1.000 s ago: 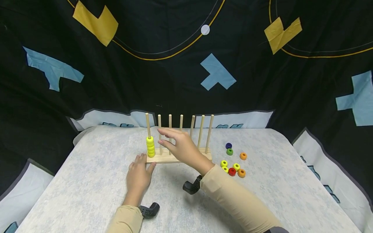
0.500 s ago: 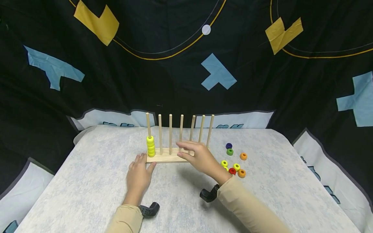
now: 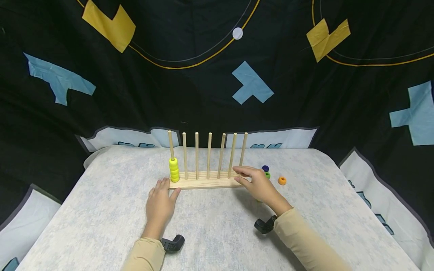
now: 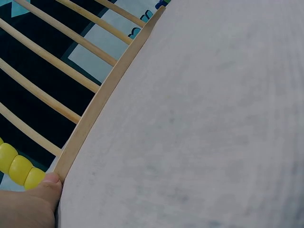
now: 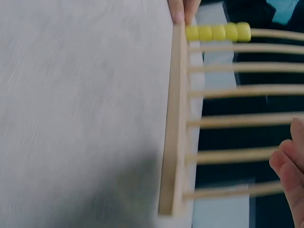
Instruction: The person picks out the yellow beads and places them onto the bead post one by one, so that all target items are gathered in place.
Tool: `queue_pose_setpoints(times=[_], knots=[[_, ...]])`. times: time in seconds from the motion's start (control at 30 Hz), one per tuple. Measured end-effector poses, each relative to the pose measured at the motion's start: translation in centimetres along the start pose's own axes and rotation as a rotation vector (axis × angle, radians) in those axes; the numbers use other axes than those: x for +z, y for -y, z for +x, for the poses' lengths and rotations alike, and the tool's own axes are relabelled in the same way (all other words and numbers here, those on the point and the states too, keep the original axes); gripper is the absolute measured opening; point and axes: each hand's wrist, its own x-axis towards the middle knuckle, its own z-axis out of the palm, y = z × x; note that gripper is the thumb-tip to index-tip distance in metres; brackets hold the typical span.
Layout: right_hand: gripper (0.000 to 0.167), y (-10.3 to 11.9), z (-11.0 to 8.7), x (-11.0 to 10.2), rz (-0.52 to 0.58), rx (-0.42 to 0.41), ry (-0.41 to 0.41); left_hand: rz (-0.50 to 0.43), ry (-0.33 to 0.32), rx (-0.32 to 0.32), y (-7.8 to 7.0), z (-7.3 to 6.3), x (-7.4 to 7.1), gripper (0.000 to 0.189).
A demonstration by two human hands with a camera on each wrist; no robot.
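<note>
A wooden rack with a flat base [image 3: 203, 183] and a row of several upright pegs [image 3: 197, 156] stands on the table. Its leftmost peg carries a stack of yellow beads [image 3: 174, 170]; the other pegs are bare. My left hand [image 3: 160, 205] rests at the base's left end, fingers along the side, and its thumb [image 4: 49, 183] presses the front edge. Over the base's right end is my right hand [image 3: 260, 186], fingers extended, thumb apart, nothing between them. In the right wrist view its fingertips [image 5: 285, 159] show beside the pegs.
To the right of the rack lie a purple bead [image 3: 265, 168], a green bead [image 3: 267, 175] and an orange bead [image 3: 282, 180]. The right hand and forearm cover other loose beads. A black curtain [image 3: 203, 101] hangs behind the pale table [image 3: 101, 210].
My right hand has moved rightward from near the left pegs, along the rack, to its right end, now covering several loose beads. The left hand stays at the base.
</note>
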Motion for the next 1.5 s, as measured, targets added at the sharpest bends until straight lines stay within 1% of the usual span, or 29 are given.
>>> queue_pose_setpoints(times=[0.13,0.27,0.33,0.4,0.53,0.6,0.67,0.77,0.9,1.0,1.07,1.3,1.37,1.5], knots=[[0.034,-1.8,-0.6,-1.2,-0.034,0.019,-0.026,0.004,0.001,-0.002,0.0,0.0,0.0,0.069],[0.035,-3.5,-1.3,-2.2,-0.040,0.077,-0.034,0.004,-0.004,0.004,0.0,0.0,0.0,0.069],[0.037,-4.2,-1.6,-2.5,-0.048,0.123,-0.013,0.002,-0.006,0.007,0.0,0.0,-0.1,0.069],[0.039,-4.7,-1.9,-2.8,-0.057,0.177,0.026,0.002,-0.004,0.008,-0.1,0.0,-0.1,0.069],[0.040,-5.6,-2.5,-2.9,-0.104,0.218,0.108,0.000,0.001,0.008,-0.1,0.0,-0.1,0.069],[0.039,-5.8,-2.7,-3.0,-0.122,0.221,0.142,0.000,0.002,0.007,-0.1,0.0,-0.1,0.069],[0.039,-6.0,-3.0,-3.0,-0.126,0.239,0.172,0.000,0.003,0.006,-0.1,0.0,-0.1,0.069],[0.039,-6.3,-3.3,-3.0,-0.101,0.281,0.203,-0.001,0.003,0.004,-0.1,0.0,0.0,0.069],[0.036,-6.6,-3.4,-2.8,-0.088,0.300,0.229,-0.004,0.003,0.005,0.0,0.0,0.0,0.069],[0.034,-6.8,-3.3,-2.6,-0.105,0.298,0.242,-0.005,0.003,0.006,0.0,0.0,0.0,0.069],[0.033,-6.8,-3.3,-2.5,-0.115,0.307,0.241,-0.007,0.005,0.005,0.0,0.1,0.0,0.069],[0.031,-6.9,-3.0,-2.4,-0.153,0.293,0.241,-0.012,0.011,0.002,0.0,0.1,-0.1,0.069],[0.030,-7.0,-3.0,-2.5,-0.151,0.312,0.239,-0.011,0.011,0.003,0.0,0.1,-0.1,0.069],[0.031,-7.2,-2.9,-2.5,-0.158,0.324,0.238,-0.012,0.007,0.004,0.0,0.1,-0.1,0.068]])
